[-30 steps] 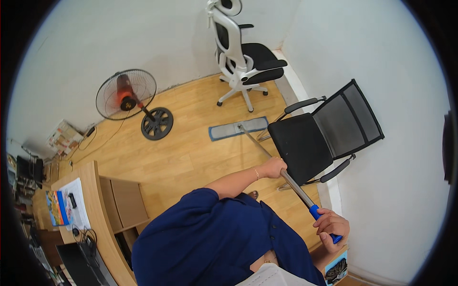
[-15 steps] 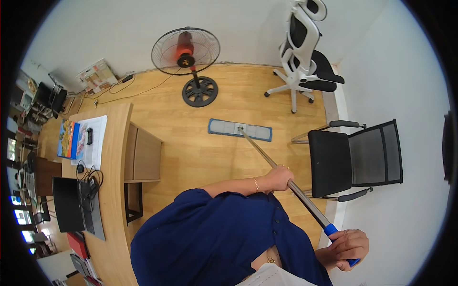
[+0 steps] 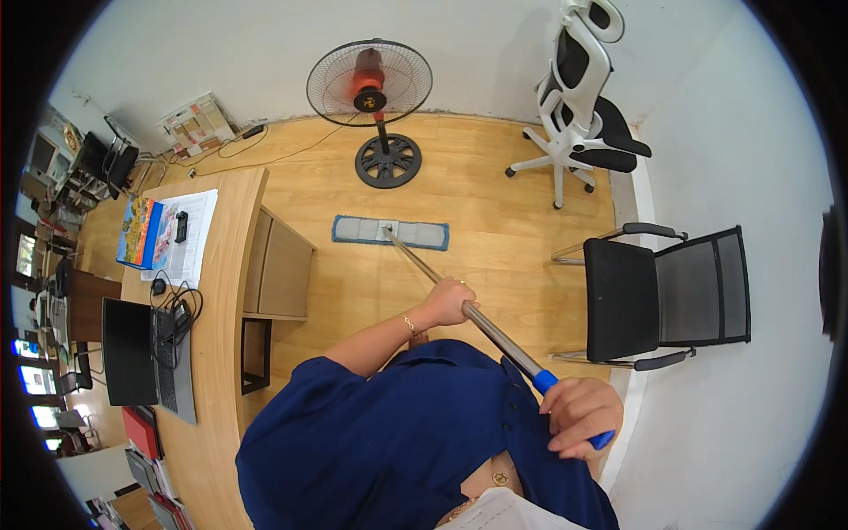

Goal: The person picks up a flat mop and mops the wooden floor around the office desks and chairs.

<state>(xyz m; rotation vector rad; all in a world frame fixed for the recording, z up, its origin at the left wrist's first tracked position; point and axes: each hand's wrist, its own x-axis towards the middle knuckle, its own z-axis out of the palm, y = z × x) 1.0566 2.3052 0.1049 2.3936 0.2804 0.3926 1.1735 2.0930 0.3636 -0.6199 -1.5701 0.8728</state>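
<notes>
Mop point(image 3: 517, 355) aslant, pad point(image 3: 424, 235) flat on floor point(image 3: 495, 199) between desk point(image 3: 212, 309) and black chair point(image 3: 618, 300), near fan point(image 3: 389, 163). Left hand point(image 3: 448, 303) partway down pole point(image 3: 495, 333), fingers clamped round it; right hand point(image 3: 583, 415) at top, fingers wrapped on grip point(image 3: 545, 382) (blue). 2 chairs in all.

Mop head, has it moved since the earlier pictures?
Yes: the mop head has moved left, away from the black armchair and closer to the wooden desk.
</notes>
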